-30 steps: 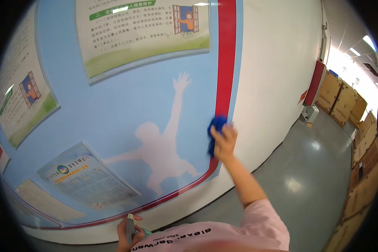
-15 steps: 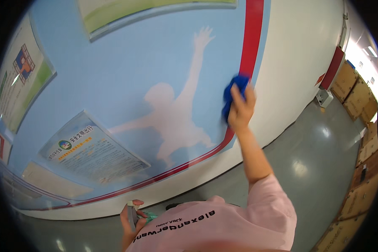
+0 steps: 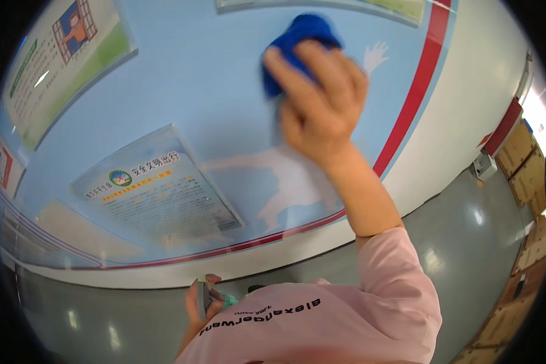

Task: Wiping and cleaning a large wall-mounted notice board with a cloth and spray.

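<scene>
My right hand (image 3: 318, 106) presses a bunched blue cloth (image 3: 300, 36) against the light blue wall board (image 3: 188, 79), over the upper part of a pale figure silhouette and below a framed notice (image 3: 346, 7). Its fingers are curved over the cloth. Low at the bottom, near the wall's base, my left hand (image 3: 203, 303) grips a grey object with a translucent green part (image 3: 215, 297), which looks like a spray bottle and is partly hidden by the pink shirt. Two more framed posters, at upper left (image 3: 60, 73) and lower centre (image 3: 155, 191), hang on the board.
A red stripe (image 3: 415, 94) borders the board, with white wall (image 3: 467, 115) beyond. Grey floor (image 3: 467, 242) runs along the wall to stacked wooden crates (image 3: 522, 170) at the right. A red cabinet (image 3: 503, 127) and a small white unit (image 3: 484, 165) stand farther along the wall.
My right hand has moved up and left with the cloth, off the red stripe onto the blue area near the upper notice. The view has shifted, and my left hand appears slightly higher in it.
</scene>
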Tool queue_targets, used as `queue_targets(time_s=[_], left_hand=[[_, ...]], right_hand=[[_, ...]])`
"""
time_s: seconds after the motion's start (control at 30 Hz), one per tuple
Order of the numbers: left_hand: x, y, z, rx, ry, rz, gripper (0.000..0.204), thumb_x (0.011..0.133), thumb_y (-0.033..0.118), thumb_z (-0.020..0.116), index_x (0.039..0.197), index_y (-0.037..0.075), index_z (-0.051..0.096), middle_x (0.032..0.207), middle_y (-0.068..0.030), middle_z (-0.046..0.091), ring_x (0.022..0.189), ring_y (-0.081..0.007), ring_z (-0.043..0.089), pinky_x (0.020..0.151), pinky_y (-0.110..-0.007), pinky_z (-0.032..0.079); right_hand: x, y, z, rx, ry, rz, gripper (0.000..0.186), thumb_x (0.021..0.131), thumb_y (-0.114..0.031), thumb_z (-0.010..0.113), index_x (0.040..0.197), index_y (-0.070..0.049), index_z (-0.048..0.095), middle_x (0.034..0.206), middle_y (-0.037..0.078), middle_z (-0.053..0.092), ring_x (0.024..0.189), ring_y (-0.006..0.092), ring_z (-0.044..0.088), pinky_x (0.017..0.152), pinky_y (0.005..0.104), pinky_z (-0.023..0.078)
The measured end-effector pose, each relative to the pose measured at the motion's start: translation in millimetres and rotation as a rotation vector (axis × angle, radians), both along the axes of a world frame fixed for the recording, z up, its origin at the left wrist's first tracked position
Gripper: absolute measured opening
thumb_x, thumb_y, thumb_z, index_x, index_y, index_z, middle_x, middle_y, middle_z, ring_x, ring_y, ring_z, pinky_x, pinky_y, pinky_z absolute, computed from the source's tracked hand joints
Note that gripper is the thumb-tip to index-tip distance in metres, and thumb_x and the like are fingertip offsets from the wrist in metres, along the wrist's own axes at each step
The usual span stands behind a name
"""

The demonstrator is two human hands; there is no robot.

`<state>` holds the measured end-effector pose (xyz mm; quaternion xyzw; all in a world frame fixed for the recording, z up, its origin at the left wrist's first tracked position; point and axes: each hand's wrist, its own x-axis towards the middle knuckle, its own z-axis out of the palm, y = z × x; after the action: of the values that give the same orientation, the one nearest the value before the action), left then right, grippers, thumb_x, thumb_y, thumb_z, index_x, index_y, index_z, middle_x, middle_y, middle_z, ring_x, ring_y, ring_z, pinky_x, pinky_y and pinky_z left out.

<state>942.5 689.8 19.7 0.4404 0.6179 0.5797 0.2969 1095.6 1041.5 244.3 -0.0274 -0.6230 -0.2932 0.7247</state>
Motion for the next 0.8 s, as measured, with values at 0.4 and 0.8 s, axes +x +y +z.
queue_targets(time_s=[0.4,0.8], left_hand=[[2.5,-0.3,10.4,-0.036,-0.071,-0.033,0.068,0.075,0.047,0.086,0.117,0.000,0.060,0.112,-0.0085,0.062,0.079,-0.0133,0.062,0.067,-0.027,0.054],[7.8,-22.5,-5.3,0.059,0.004,0.076,0.072,0.076,0.050,0.084,0.119,-0.002,0.059,0.110,-0.0108,0.063,0.080,-0.0146,0.062,0.065,-0.028,0.054]], right_hand=[[21.6,-16.1,-278.6,-0.044,-0.866,0.328,0.033,0.081,-0.019,0.065,0.114,-0.016,0.070,0.102,0.001,0.065,0.090,0.0156,0.062,0.084,0.0250,0.050],[-18.3,-10.0,-37.8,0.173,-0.369,0.131,0.028,0.073,-0.020,0.077,0.099,-0.012,0.073,0.122,-0.001,0.066,0.107,0.0225,0.062,0.074,0.0375,0.050]])
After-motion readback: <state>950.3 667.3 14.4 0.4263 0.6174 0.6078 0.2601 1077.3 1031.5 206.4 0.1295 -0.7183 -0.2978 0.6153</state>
